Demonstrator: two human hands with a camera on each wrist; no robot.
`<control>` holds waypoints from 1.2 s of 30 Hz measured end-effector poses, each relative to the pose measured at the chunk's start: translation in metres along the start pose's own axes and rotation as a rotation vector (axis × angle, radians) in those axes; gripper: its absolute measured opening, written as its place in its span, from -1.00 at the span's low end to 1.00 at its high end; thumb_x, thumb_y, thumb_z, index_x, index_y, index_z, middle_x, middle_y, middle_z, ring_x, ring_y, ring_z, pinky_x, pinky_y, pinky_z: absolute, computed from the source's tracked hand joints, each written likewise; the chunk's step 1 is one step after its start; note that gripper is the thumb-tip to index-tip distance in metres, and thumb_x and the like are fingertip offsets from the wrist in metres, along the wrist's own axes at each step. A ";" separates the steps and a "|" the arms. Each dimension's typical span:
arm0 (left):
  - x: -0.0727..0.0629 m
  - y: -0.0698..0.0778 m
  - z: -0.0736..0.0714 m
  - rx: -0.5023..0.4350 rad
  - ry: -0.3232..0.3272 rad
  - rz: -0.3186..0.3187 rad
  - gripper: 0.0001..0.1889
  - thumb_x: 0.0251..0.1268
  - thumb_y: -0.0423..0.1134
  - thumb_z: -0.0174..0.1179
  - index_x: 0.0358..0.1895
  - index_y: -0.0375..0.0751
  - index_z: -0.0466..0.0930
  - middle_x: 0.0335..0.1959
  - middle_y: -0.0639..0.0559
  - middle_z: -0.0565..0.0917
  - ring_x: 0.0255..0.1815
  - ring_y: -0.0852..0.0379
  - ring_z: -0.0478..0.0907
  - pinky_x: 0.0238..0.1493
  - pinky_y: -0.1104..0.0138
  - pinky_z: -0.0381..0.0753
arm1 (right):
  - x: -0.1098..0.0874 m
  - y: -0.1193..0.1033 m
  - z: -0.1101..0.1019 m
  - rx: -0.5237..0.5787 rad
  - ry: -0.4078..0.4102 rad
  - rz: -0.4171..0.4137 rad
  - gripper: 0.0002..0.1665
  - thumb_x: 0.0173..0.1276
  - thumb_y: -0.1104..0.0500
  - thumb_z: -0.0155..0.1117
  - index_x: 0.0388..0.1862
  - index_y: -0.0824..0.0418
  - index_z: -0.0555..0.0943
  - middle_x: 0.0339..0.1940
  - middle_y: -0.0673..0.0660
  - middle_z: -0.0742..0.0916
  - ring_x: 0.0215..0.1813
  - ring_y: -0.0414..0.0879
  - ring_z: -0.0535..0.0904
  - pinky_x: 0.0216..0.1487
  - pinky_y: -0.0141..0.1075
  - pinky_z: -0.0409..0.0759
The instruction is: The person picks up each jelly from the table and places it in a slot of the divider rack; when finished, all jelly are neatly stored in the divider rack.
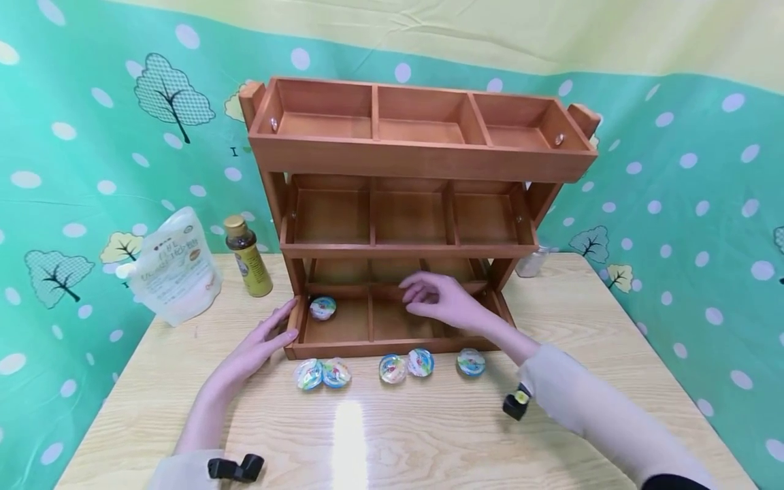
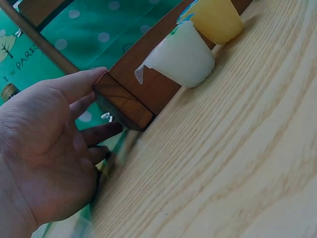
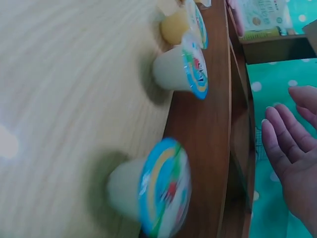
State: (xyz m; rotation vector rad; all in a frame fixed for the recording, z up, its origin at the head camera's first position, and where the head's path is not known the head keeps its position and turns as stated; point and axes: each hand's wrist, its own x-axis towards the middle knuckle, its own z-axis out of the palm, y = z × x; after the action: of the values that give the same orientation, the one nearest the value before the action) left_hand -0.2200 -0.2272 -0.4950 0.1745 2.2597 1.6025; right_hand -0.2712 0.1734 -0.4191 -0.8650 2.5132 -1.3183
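My left hand (image 1: 260,349) rests its fingers against the left end of the bottom tray of a brown wooden three-tier shelf (image 1: 422,158). In the left wrist view its fingers look extended around the tray's corner. Over the bottom tray's middle compartment hovers my right hand (image 1: 446,301), fingers loosely bent and nothing in them. One jelly cup (image 1: 322,308) sits in the tray's left compartment. Along the tray's front, several more stand on the table: a left pair (image 1: 336,373), a middle pair (image 1: 420,363) and a single jelly cup (image 1: 470,363) at right.
A white pouch (image 1: 177,269) and a gold-capped bottle (image 1: 248,257) stand left of the shelf. Behind its right side is a small clear jar (image 1: 533,261). A green dotted cloth (image 1: 674,272) hangs around the wooden table (image 1: 416,435).
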 end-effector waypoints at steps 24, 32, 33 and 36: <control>0.000 0.001 0.001 -0.011 0.004 0.003 -0.25 0.58 0.11 0.06 0.69 0.33 -0.09 0.76 -0.08 -0.21 0.73 -0.33 -0.45 0.53 -0.49 -0.23 | -0.121 0.027 -0.012 -0.137 0.175 -0.054 -0.62 0.26 0.26 0.54 0.05 0.09 0.69 -0.12 0.17 0.81 -0.16 -0.23 0.73 -0.08 -0.24 0.77; 0.000 0.001 0.001 0.001 0.007 0.016 -0.24 0.58 0.09 0.08 0.69 0.29 -0.08 0.75 -0.10 -0.19 0.74 -0.33 -0.42 0.55 -0.46 -0.27 | -0.135 0.037 -0.011 -0.325 0.234 -0.099 -0.60 0.12 0.27 0.63 -0.04 0.20 0.75 -0.17 0.00 0.85 -0.16 -0.12 0.77 -0.10 -0.18 0.78; 0.000 0.001 0.001 0.000 0.008 0.012 -0.24 0.58 0.10 0.07 0.69 0.29 -0.08 0.75 -0.09 -0.19 0.74 -0.33 -0.42 0.55 -0.46 -0.26 | -0.136 0.038 -0.010 -0.333 0.230 -0.099 -0.58 0.09 0.27 0.65 -0.03 0.22 0.75 -0.16 0.00 0.85 -0.15 -0.11 0.78 -0.10 -0.16 0.78; 0.000 0.000 0.001 -0.007 0.003 0.005 -0.24 0.58 0.12 0.06 0.69 0.31 -0.09 0.76 -0.07 -0.20 0.74 -0.32 -0.41 0.55 -0.47 -0.25 | -0.139 0.040 -0.010 -0.370 0.214 -0.080 -0.51 0.04 0.21 0.69 0.00 0.20 0.75 -0.13 -0.02 0.85 -0.13 -0.13 0.78 -0.08 -0.14 0.78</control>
State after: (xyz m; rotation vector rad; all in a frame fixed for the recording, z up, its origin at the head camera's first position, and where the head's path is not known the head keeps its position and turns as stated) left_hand -0.2200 -0.2260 -0.4950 0.1766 2.2577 1.6141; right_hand -0.1784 0.2765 -0.4607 -0.9448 2.9816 -1.0289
